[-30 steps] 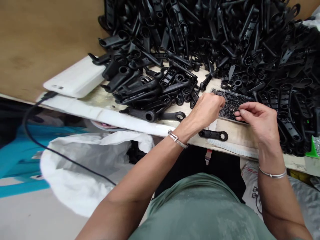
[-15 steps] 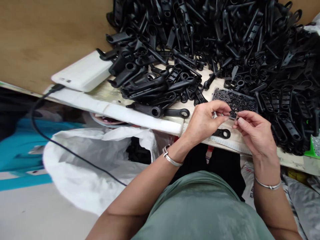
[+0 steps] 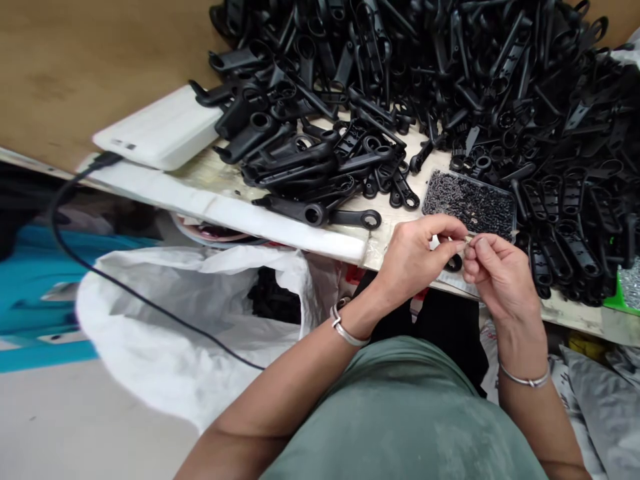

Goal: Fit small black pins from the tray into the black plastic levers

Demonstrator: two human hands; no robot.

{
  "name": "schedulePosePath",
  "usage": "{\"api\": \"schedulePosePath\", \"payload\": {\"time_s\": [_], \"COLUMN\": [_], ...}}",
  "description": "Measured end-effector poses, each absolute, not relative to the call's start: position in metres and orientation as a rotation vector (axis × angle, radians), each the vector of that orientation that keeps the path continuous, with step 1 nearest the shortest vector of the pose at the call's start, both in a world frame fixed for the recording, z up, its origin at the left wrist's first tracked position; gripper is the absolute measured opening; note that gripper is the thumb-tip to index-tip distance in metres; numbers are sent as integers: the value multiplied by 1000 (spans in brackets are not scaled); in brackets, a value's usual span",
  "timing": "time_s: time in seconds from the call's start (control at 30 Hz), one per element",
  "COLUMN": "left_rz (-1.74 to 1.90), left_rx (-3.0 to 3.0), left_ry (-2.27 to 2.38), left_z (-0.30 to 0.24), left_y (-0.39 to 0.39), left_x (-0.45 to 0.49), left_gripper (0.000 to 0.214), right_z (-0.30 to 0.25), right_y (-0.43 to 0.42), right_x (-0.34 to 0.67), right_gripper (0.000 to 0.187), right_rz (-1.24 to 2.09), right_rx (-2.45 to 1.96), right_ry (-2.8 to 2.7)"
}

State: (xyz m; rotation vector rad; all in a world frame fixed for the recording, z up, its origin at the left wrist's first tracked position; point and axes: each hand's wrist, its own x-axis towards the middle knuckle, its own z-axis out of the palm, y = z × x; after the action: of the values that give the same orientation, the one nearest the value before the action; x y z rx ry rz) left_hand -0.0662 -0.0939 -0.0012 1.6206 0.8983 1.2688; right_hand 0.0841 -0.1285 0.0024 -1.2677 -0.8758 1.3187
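My left hand (image 3: 417,259) and my right hand (image 3: 495,273) meet fingertip to fingertip over the table's near edge, both pinched on a tiny part too small to name. Just beyond them lies a shallow clear tray (image 3: 470,203) filled with small black pieces. A single black plastic arm (image 3: 454,263) lies on the table, mostly hidden behind my fingers. A large heap of black plastic arms (image 3: 450,87) covers the table behind the tray.
A white box (image 3: 160,130) with a black cable (image 3: 100,267) sits at the table's left end. An open white sack (image 3: 195,327) hangs below the table edge. A green container (image 3: 620,300) shows at the far right.
Both hands left the tray of small pieces and drew back toward me, coming together in a pinch over the table's edge.
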Motion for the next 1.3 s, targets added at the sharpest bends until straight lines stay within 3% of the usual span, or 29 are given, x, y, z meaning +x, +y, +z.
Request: {"api": "schedulePosePath", "payload": {"time_s": [0.2, 0.33, 0.57, 0.97, 1.17, 1.3], "left_rz": [1373, 1456, 1483, 1552, 1539, 1537], "left_rx": [1627, 1717, 1699, 1623, 1582, 1618], "left_ry": [1009, 1140, 1348, 1383, 1352, 1281], "left_z": [-3, 2, -11, -22, -21, -15], "left_y": [-85, -77, -106, -121, -123, -124], "left_x": [-64, -87, -133, -151, -144, -138], "left_gripper": [12, 7, 6, 14, 12, 12], "right_z": [-4, -2, 9, 21, 22, 28], "right_y": [-123, -124, -114, -62, -56, -75], "right_x": [89, 96, 87, 9, 11, 37], "right_gripper": [24, 13, 16, 23, 24, 10], "right_rz": [1077, 835, 346, -65, 98, 739], "right_rx": [-1325, -1515, -1598, -1726, -1664, -1579], "right_ry": [-841, -1219, -1958, -2753, -2676, -2007]}}
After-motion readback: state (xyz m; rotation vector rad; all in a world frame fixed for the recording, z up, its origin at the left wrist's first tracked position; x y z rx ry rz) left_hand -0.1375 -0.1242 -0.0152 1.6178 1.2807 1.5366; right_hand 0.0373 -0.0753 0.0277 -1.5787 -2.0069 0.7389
